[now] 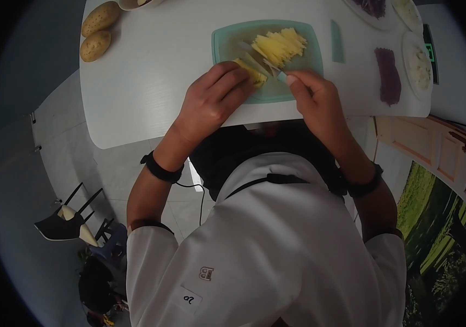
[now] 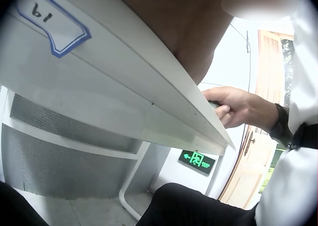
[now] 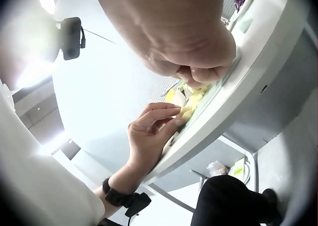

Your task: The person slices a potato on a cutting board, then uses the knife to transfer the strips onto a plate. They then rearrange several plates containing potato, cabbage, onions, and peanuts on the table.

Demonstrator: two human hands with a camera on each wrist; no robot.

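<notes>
On a teal-rimmed cutting board (image 1: 312,52) lies a pile of yellow potato strips (image 1: 282,46). My right hand (image 1: 320,98) grips the teal handle of a knife (image 1: 281,76), whose blade points up and left across the board. Left of the blade, my left hand (image 1: 211,98) holds a cut yellow potato piece (image 1: 255,75) against the board with its fingertips. In the right wrist view, the left hand (image 3: 151,131) pinches yellow potato (image 3: 186,114), and the right hand (image 3: 194,52) is curled above the board, its knife hidden.
Two whole potatoes (image 1: 100,19) lie at the table's left back, near a bowl (image 1: 135,3). Right of the board are a teal strip-like object (image 1: 337,42), a purple pile (image 1: 388,76) and a plate of pale pieces (image 1: 418,64). The white table's front edge (image 1: 135,140) runs close to the body.
</notes>
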